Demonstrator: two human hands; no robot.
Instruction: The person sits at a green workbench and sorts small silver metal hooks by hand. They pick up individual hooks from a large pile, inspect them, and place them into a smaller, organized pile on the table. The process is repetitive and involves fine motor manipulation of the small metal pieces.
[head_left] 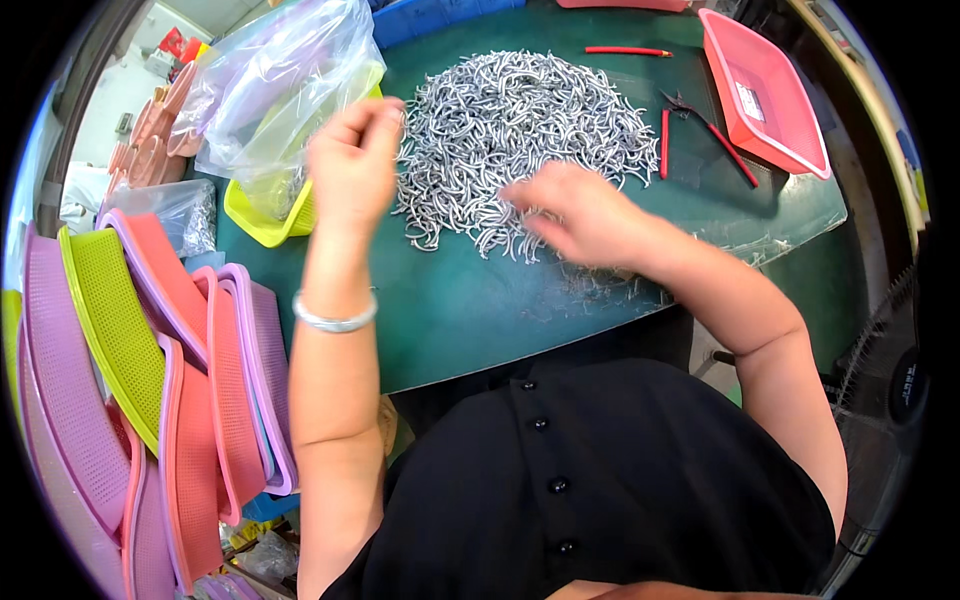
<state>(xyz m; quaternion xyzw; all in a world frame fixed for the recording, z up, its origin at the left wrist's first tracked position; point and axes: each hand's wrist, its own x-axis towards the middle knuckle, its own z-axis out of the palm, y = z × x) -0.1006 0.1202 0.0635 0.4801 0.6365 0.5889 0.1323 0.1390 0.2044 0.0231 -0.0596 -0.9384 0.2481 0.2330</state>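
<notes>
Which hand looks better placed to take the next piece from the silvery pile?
Probably the right hand: its fingertips are over the pile. The left hand is near the pile's left edge, by the plastic bag; whether it holds anything is unclear.

On the table (pixel 440 320), the heap of pieces (pixel 530 130) lies between a tray (pixel 266 228) under a plastic bag (pixel 300 75) on the left and pliers (pixel 733 155) on the right, with a basket (pixel 785 95) beyond these. A bin (pixel 440 14) stands behind the heap; stacked baskets (pixel 115 330) stand left of the table's near edge.
</notes>
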